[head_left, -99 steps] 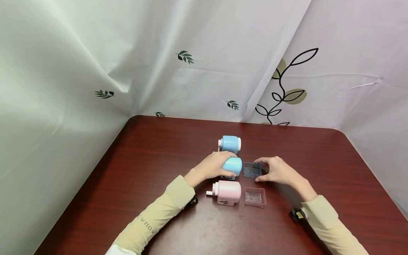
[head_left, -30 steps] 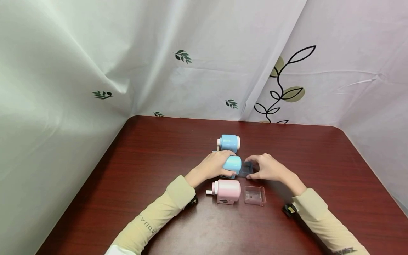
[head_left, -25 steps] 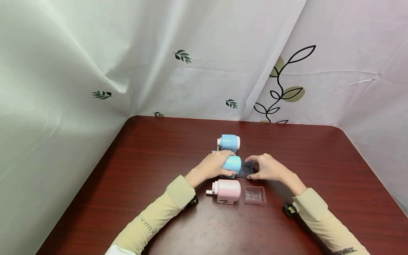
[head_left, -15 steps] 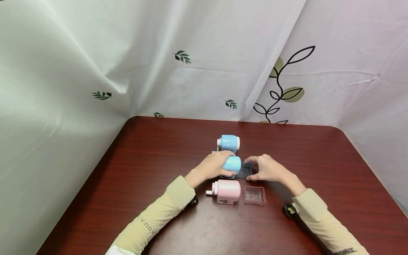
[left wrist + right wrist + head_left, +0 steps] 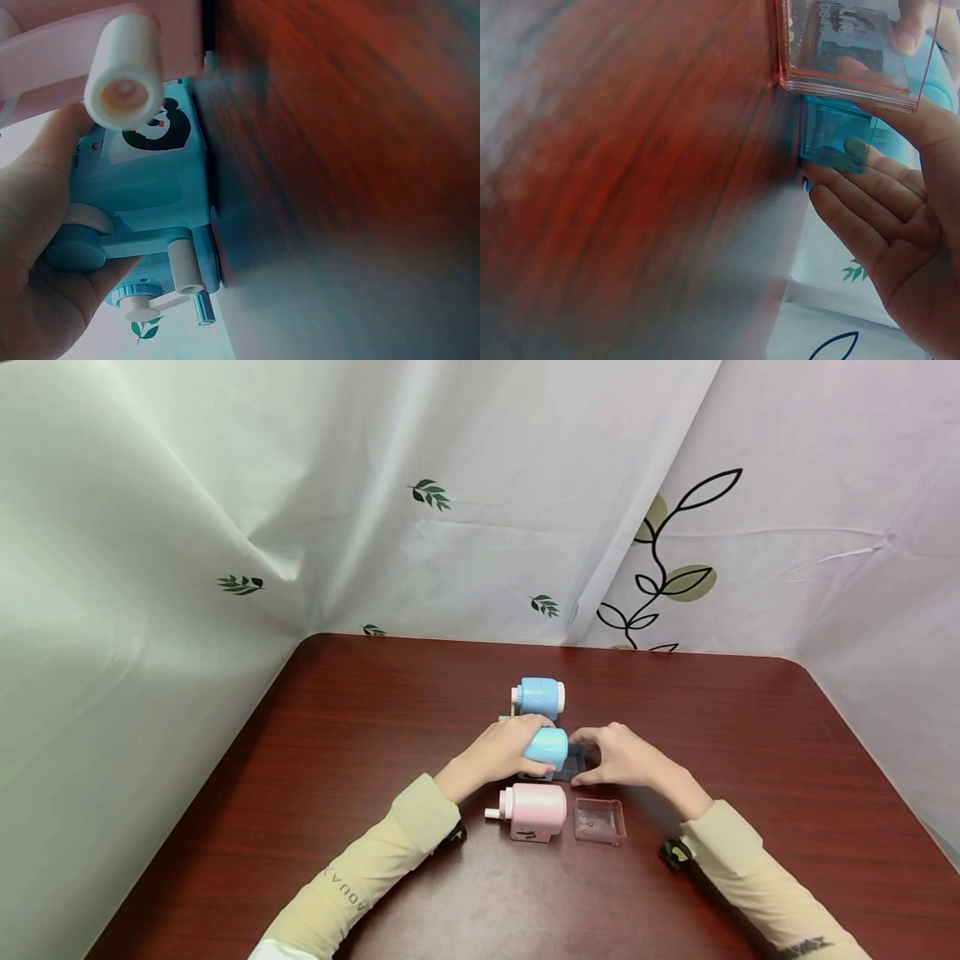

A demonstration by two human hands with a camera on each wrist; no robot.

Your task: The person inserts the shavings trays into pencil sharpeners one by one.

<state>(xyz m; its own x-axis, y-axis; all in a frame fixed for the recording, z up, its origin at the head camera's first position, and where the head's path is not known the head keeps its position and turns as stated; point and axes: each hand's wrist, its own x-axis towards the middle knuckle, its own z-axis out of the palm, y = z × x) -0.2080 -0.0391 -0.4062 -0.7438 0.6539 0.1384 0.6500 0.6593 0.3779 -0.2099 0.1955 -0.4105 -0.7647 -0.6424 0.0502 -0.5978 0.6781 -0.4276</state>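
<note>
The left hand (image 5: 504, 752) is gripping the light-blue sharpener (image 5: 546, 748), the thumb lying along its near side and the fingers curling over the far side. This sharpener is standing upright on the dark red table (image 5: 397, 718), between two other sharpeners. The right hand (image 5: 628, 758) is pinching the blue clear drawer (image 5: 572, 765) between thumb and fingers, at the right end of the light-blue sharpener; how deep the drawer is sitting inside, I cannot tell.

Several things are crowding around the light-blue sharpener. On its near side the pink sharpener (image 5: 538, 810) is standing close, its crank pointing to the left. To the near right of it, the pink clear drawer (image 5: 600, 821) is lying on the table, apart from the pink sharpener. Just beyond it, the darker blue sharpener (image 5: 540, 697) is standing, its lower part being hidden. In the left wrist view, the white crank knob (image 5: 126, 71) of the pink sharpener is covering part of the light-blue sharpener; in the right wrist view, the pink clear drawer is coming in front of the right thumb. Far behind the light-blue sharpener, a pale cloth (image 5: 360, 502) with leaf prints is hanging.
</note>
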